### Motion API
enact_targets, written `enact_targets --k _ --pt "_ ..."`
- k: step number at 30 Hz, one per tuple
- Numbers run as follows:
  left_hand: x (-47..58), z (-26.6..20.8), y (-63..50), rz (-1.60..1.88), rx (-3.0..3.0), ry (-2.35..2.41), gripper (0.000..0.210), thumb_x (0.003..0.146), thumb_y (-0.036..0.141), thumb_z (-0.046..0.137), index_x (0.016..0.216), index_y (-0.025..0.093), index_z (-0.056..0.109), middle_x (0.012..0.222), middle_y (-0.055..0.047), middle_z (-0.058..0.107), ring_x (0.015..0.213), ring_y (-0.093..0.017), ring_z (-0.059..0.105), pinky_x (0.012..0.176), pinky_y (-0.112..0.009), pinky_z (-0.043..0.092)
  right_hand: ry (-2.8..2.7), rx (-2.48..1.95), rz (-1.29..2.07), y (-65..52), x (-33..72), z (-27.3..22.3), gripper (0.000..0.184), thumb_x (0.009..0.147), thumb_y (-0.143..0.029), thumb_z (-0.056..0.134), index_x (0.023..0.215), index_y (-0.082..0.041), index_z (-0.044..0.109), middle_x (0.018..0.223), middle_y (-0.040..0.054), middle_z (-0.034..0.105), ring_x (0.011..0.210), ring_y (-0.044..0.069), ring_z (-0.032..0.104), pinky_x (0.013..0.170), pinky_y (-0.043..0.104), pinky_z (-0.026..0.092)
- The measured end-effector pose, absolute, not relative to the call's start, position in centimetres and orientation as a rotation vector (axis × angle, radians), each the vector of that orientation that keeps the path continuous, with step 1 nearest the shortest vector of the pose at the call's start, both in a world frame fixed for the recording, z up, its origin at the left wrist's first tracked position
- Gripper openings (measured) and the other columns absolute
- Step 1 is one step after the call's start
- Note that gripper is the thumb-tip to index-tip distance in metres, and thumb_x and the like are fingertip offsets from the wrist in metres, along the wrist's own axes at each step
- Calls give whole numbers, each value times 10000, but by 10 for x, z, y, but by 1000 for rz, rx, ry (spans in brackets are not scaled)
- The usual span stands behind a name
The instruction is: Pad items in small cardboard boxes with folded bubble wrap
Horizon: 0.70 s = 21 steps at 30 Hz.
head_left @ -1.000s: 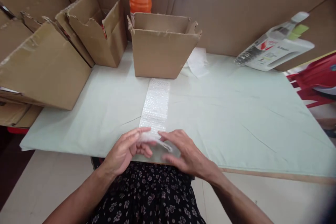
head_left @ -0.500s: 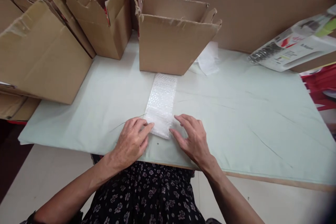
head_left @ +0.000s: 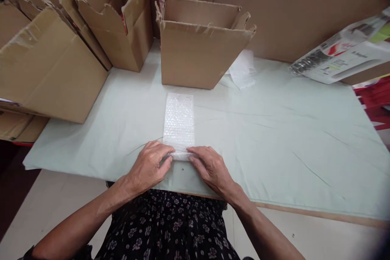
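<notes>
- Bubble wrap [head_left: 178,122] lies on the pale green cloth [head_left: 258,150], in front of an open cardboard box [head_left: 195,55].
- Left hand [head_left: 151,161] pinches its near left corner.
- Right hand [head_left: 211,167] pinches its near right corner.

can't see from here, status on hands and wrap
Left hand, right hand: pinching near end of wrap. Wrap lying on table. Box just beyond its far end.

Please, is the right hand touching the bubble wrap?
Touching. The head view shows the right hand with thumb and finger against the near edge of the bubble wrap.
</notes>
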<state>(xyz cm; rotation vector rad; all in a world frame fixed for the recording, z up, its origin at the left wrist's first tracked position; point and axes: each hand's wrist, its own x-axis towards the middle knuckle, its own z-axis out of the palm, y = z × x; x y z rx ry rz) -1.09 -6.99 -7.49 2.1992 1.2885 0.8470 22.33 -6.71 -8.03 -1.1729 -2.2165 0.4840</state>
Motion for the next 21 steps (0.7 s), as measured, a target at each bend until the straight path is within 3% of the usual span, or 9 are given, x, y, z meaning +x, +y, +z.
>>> enact_targets --k 7,10,13,17,21 --pt "-5 -88 -56 832 2233 1491 200 944 159 563 1107 168 678 968 -67 759 842 -207 706 771 -358 568 -2297 -1139 161 -67 223 -78 218 959 -189 626 1175 -190 661 1166 122 722 1044 264 655 857 419 497" --pt "-7 -86 -56 874 2276 1548 246 964 202 571 1194 175 652 1098 -103 716 1014 -242 678 878 -401 569 -2424 -1111 170 -56 217 -83 202 975 -179 595 1156 -179 685 1170 128 741 1073 281 656 870 439 487" --pt "-14 -80 -63 909 2322 1398 301 960 228 602 1257 181 621 1230 -127 684 1159 -273 624 976 -456 533 -2389 -1168 330 -47 216 -83 233 1005 -156 531 1163 -202 697 1075 87 778 968 238 691 837 407 508" --pt "-20 -77 -70 846 2219 1297 305 976 150 538 1272 188 601 1059 -79 735 975 -217 659 848 -385 545 -2362 -1232 667 -48 221 -75 260 1028 -228 522 1230 -236 686 1044 54 792 930 214 716 854 395 551" --pt "-15 -84 -60 852 2227 1458 271 981 180 554 1245 163 613 959 -69 723 880 -222 639 782 -385 537 -2322 -1271 343 -53 223 -72 253 1025 -299 541 1221 -203 670 1189 132 735 1042 265 685 859 434 537"
